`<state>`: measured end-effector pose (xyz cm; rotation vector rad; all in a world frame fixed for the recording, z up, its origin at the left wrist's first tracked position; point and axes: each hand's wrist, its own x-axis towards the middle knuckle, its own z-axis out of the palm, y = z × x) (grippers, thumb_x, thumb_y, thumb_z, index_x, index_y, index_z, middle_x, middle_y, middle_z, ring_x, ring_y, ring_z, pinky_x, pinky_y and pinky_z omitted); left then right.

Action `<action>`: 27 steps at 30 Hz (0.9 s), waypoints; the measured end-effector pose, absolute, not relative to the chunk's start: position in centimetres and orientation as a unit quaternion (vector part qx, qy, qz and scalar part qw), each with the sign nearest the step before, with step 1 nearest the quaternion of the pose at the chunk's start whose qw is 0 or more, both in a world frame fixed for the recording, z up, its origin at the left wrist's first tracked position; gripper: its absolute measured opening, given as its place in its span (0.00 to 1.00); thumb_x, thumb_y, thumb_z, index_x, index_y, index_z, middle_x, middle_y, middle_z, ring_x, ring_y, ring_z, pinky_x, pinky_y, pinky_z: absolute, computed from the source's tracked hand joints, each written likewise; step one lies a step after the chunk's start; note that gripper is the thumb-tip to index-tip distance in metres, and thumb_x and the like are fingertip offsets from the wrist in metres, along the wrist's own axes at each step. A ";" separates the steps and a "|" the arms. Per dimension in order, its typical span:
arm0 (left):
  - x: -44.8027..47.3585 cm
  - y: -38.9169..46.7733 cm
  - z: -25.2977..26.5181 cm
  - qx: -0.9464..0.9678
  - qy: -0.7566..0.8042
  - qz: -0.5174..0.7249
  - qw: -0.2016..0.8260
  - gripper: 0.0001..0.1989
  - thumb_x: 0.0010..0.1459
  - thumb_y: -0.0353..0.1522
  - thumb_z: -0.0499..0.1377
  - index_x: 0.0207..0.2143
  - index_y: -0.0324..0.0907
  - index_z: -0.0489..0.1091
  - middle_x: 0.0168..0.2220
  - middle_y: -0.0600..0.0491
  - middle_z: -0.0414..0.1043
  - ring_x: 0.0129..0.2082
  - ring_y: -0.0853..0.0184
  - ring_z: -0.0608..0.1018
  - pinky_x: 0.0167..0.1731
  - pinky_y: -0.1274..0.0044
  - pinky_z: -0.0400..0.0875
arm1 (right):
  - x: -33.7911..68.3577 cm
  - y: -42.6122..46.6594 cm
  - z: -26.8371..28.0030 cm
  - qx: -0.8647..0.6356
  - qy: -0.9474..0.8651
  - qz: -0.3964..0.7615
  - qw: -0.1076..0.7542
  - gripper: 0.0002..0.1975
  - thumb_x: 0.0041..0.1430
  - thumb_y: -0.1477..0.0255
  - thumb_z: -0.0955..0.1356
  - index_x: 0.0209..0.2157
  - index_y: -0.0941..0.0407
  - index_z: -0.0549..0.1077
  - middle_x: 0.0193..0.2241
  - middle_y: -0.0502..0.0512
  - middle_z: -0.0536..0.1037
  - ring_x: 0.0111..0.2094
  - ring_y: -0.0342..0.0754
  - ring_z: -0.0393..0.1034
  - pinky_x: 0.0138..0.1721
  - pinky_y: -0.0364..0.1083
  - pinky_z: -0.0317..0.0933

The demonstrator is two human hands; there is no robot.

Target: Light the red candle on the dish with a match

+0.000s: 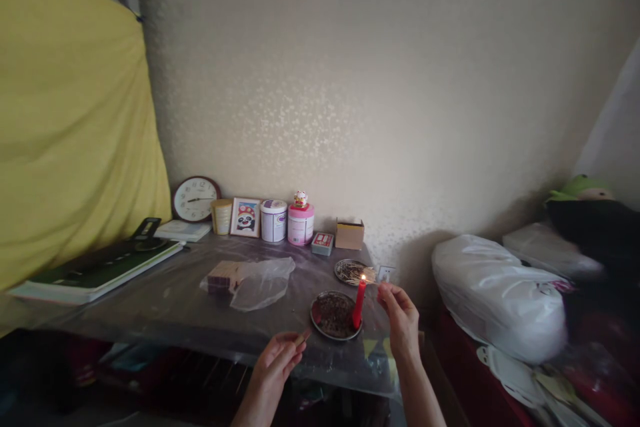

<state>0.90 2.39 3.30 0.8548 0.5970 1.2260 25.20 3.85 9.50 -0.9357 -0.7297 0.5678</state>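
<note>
A lit red candle [359, 303] stands tilted slightly at the right side of a round metal dish [320, 330], its flame burning at the top. My right hand [401, 313], just right of the flame, has its thumb and fingers pinched on a thin matchstick [373, 282] that points toward the candle. In front of the dish, my left hand [277, 363] is closed around a small matchbox [303, 338], seen edge-on. A second metal dish [343, 278] holding several matchsticks sits behind the candle.
A block of small boxes [225, 277] lies in torn clear plastic [263, 283]. Along the wall stand a clock [197, 199], a panda picture [245, 217], canisters [273, 221] and a cardboard box [349, 235]. A large green book [100, 270] lies left; white bags [495, 293] sit right.
</note>
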 end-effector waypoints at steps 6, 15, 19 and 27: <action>0.9 2.5 3.3 0.372 0.267 0.549 0.699 0.17 0.45 0.41 0.66 0.34 0.39 0.72 0.39 0.47 0.74 0.44 0.61 0.72 0.47 0.71 0.63 | 25.4 3.8 9.5 -0.417 -0.324 0.270 0.805 0.13 0.39 0.65 0.75 0.23 0.58 0.73 0.21 0.46 0.72 0.24 0.40 0.64 0.29 0.39 0.62; 1.0 2.6 3.1 0.361 0.274 0.546 0.704 0.18 0.44 0.42 0.66 0.34 0.40 0.72 0.37 0.48 0.75 0.43 0.62 0.73 0.45 0.74 0.64 | 26.8 0.0 15.1 -0.307 -0.322 0.320 0.836 0.13 0.36 0.67 0.76 0.24 0.56 0.72 0.24 0.46 0.72 0.25 0.38 0.66 0.30 0.39 0.65; 1.0 2.5 3.3 0.361 0.281 0.542 0.704 0.19 0.42 0.42 0.67 0.33 0.40 0.72 0.36 0.47 0.75 0.42 0.61 0.73 0.45 0.73 0.64 | 28.9 -2.1 16.8 -0.273 -0.373 0.301 0.834 0.12 0.40 0.63 0.74 0.25 0.53 0.71 0.22 0.43 0.70 0.23 0.37 0.63 0.25 0.36 0.61; 1.2 2.8 2.8 0.365 0.283 0.540 0.704 0.19 0.42 0.43 0.67 0.33 0.40 0.73 0.39 0.46 0.75 0.43 0.61 0.73 0.46 0.73 0.65 | 31.9 0.7 12.7 -0.440 -0.419 0.206 0.768 0.06 0.39 0.69 0.74 0.21 0.55 0.74 0.17 0.44 0.74 0.19 0.39 0.63 0.23 0.36 0.59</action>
